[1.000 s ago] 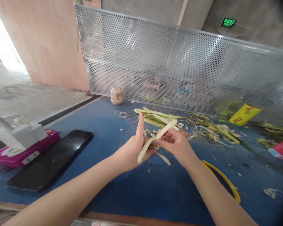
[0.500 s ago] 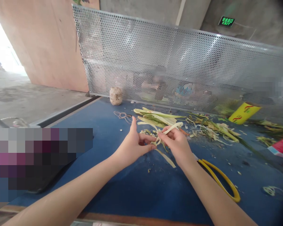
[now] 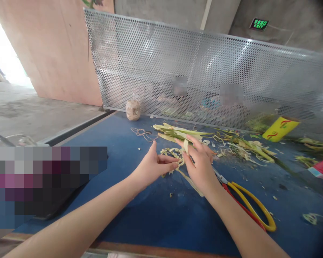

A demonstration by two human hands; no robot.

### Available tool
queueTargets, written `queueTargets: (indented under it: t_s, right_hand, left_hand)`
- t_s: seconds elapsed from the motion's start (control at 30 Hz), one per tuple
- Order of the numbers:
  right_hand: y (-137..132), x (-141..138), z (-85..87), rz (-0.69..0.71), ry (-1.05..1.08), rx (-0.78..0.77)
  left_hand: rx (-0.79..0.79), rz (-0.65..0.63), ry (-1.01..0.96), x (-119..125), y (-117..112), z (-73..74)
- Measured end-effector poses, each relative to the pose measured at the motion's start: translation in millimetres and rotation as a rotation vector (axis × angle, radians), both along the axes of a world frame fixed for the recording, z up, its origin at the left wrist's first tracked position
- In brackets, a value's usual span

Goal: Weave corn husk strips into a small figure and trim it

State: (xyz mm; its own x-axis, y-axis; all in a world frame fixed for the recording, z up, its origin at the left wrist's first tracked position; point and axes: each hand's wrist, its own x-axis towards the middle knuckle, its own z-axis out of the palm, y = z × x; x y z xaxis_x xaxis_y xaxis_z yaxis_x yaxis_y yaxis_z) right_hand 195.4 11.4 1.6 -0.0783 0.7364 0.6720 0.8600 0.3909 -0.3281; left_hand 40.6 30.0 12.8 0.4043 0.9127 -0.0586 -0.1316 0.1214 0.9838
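Note:
Over the blue table (image 3: 156, 215), both my hands work a pale yellow leaf strip (image 3: 190, 181). My left hand (image 3: 153, 166) pinches the strip's folded part between thumb and fingers, its index finger pointing up. My right hand (image 3: 200, 165) is closed on the same strip just to the right, its back turned to me, and one short end of the strip sticks up between its fingers. The long end trails down onto the table under my right wrist. Just behind the hands lies a bunch of green-yellow leaves (image 3: 180, 132).
Yellow-handled scissors (image 3: 247, 206) lie right of my right forearm. Leaf scraps (image 3: 242, 148) litter the table's right. A twine ball (image 3: 133, 109) and loose string (image 3: 141, 132) sit by the perforated metal screen (image 3: 204, 75). A yellow cup (image 3: 280, 129) lies far right. People sit behind the screen.
The long strip, first held up across both hands, is now folded low between them. My right hand has turned its back toward me and closed over the strip; the scissors show more fully.

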Motion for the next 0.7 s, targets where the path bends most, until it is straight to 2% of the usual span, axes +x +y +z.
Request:
queueTargets:
  t_s: [0.07,0.17,0.3,0.4,0.5,0.7]
  right_hand:
    - [-2,0,2.6,-0.019,-0.059,0.036]
    - [-6,-1,5.4,0.087,-0.057,0.021]
    - [-9,-4,4.5,0.285,0.05,-0.145]
    - [-11,-3,3.2,0.362,0.121,-0.281]
    - [-12,-1,4.4,0.438,0.183,-0.327]
    - [-10,-1,11.3,0.404,0.253,-0.323]
  left_hand:
    - [0.0,-0.009,-0.015,0,0,-1.1]
    - [-0.008,-0.008,-0.025,-1,0,-1.6]
    - [-0.045,-0.046,-0.06,0,-3,0.5]
    - [-0.075,-0.069,-0.057,0,-5,2.0]
    - [-0.091,-0.067,-0.04,0,-5,1.6]
    - [-0.102,-0.069,-0.051,-1,-4,0.9]
